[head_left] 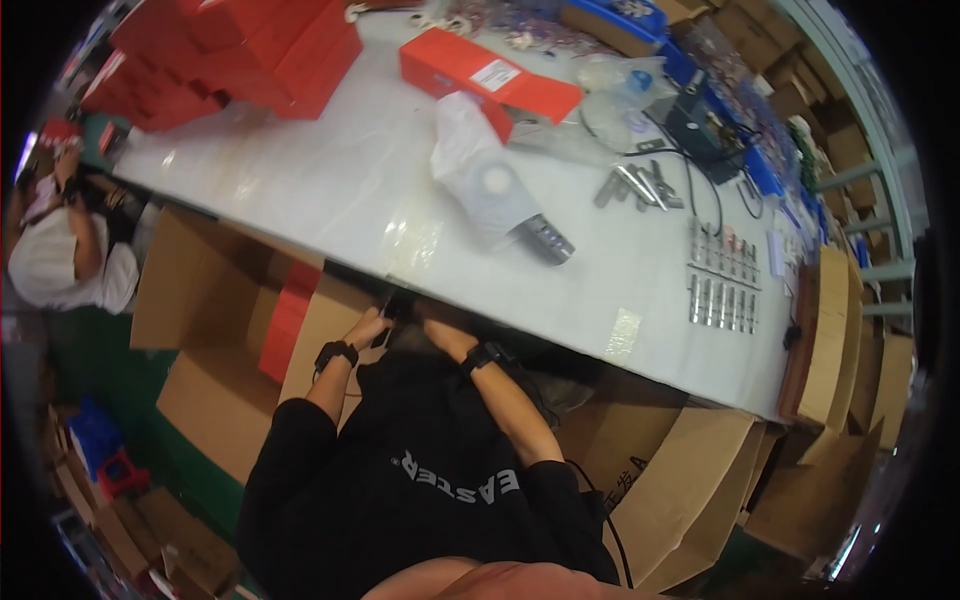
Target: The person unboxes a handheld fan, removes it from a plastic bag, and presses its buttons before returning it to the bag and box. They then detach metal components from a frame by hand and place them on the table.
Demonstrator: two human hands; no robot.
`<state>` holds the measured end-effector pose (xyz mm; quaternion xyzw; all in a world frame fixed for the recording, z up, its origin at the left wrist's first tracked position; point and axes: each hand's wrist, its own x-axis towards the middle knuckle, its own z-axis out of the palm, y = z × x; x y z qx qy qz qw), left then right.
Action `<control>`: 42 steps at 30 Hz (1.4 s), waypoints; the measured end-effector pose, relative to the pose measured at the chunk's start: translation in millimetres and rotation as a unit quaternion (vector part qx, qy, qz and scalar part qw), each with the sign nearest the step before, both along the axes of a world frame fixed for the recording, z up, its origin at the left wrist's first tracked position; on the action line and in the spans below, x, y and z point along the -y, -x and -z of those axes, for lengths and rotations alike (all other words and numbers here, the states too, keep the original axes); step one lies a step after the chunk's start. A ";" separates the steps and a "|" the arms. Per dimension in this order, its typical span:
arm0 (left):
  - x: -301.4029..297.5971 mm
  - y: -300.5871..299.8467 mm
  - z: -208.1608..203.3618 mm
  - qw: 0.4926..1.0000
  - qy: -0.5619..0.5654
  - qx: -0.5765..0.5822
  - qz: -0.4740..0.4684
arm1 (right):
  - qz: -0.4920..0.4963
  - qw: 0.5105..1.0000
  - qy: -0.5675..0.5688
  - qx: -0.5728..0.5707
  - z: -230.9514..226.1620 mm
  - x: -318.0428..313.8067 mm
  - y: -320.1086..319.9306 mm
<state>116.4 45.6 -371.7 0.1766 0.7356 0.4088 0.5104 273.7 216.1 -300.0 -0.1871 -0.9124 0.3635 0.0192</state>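
Both my hands are low in front of my body, at the near edge of the white table [330,215]. My left hand [370,326] is closed on a small dark object whose kind I cannot make out. Close beside it is my right hand [447,338], its fingers lost in shadow by the table edge. On the table beyond them lies a grey cylindrical device [546,240] with a row of small marks, partly inside a white plastic bag [470,175]. An opened red box [465,75] lies behind the bag.
Red boxes [240,55] are stacked at the far left. Metal cylinders [722,302] stand in rows at the right, near loose metal parts [640,187] and a dark cabled device [695,120]. Open cartons [215,400] flank me below the table. Another person [75,255] works at left.
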 end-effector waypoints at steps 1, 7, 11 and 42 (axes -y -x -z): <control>1.9 5.2 2.2 1.000 -0.004 0.000 0.010 | 0.010 1.000 -0.004 0.000 -10.8 0.2 -0.8; -29.4 -6.3 -51.6 0.955 -0.051 0.074 0.282 | 0.059 0.907 0.413 -0.057 62.0 -15.8 -59.7; 17.3 5.6 -40.6 0.933 -0.135 -0.074 0.325 | -0.028 0.956 0.287 0.047 -12.8 -10.4 -33.4; -9.1 35.0 -9.4 0.956 0.081 0.279 -0.039 | 0.259 0.926 -0.157 -0.228 -267.9 -113.1 -89.1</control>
